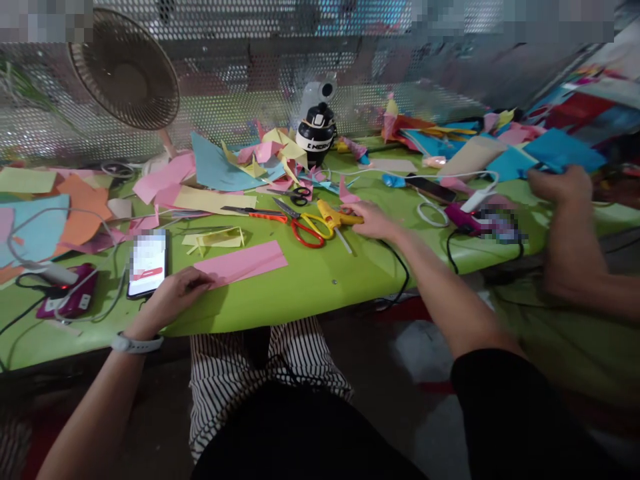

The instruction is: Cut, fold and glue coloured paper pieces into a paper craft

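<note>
Fingers (358,208) on one glue gun (327,213), one pink strip (255,261)

A round fan (127,80) and, right of it, a black-and-white bottle (316,137) stand before a perforated panel (235,93), with a purple box (83,297), possibly a power strip, front left.

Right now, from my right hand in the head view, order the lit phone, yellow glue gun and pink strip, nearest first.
1. Yellow glue gun: touching your right hand.
2. Pink strip: to the left.
3. Lit phone: farthest left.
</note>
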Tool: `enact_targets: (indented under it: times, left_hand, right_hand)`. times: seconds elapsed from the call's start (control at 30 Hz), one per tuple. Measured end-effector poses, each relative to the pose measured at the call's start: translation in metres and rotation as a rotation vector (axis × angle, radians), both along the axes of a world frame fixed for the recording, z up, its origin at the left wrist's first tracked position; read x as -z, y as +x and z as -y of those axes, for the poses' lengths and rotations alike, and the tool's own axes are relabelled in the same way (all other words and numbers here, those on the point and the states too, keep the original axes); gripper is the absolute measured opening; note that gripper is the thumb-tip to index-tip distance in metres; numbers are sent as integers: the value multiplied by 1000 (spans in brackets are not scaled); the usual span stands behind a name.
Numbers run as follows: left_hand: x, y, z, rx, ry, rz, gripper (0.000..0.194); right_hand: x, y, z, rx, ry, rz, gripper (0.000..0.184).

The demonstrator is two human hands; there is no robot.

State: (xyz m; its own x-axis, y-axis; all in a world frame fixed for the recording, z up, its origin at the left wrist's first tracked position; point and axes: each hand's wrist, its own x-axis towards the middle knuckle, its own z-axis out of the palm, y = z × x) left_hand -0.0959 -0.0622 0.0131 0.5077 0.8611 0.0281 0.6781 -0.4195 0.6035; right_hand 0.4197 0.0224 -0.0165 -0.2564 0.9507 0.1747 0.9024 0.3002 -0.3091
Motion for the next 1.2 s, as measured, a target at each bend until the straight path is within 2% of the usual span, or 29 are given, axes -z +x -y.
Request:
enact_targets:
  times: [0.1,0.2,0.3,0.4,0.5,0.57,0.63,0.73,0.83,0.97,1.2]
  left_hand:
    - [1,1,3,0,17,18,33]
    - [2,2,5,-12,27,30,35]
    - [1,4,7,-43,51,14,34]
    - [-1,3,10,-58,73,-12,33]
    - [-1,-2,17,-71,81,-12,31]
    - [-1,-5,21,-81,95,-18,30]
    - [1,-8,24,-86,110,-22,29]
    - [6,-10,24,-83,123,-8,27]
    - [9,-8,19,-69,111,17,25]
    - [8,-4,16,-62,88,30,24]
    - [2,-2,22,-63,71,30,25]
  right_hand:
    - [-15,-12,3,33,95,16,49]
    - [-26,-41,3,15,203,38,40]
    - [-32,-79,-12,-47,186,124,40]
    - [-37,-112,-39,-46,109,224,45]
    - [-42,-135,-59,-16,40,262,36]
    - [-44,-147,-59,-43,66,226,33]
    - [-44,-157,-50,-103,89,200,33]
    - [-41,-168,-32,-179,7,265,35]
    - [-39,-176,-23,-171,-58,315,42]
    - [-34,-185,-28,-107,-33,295,50]
    - [-27,-197,-41,-50,-139,220,33]
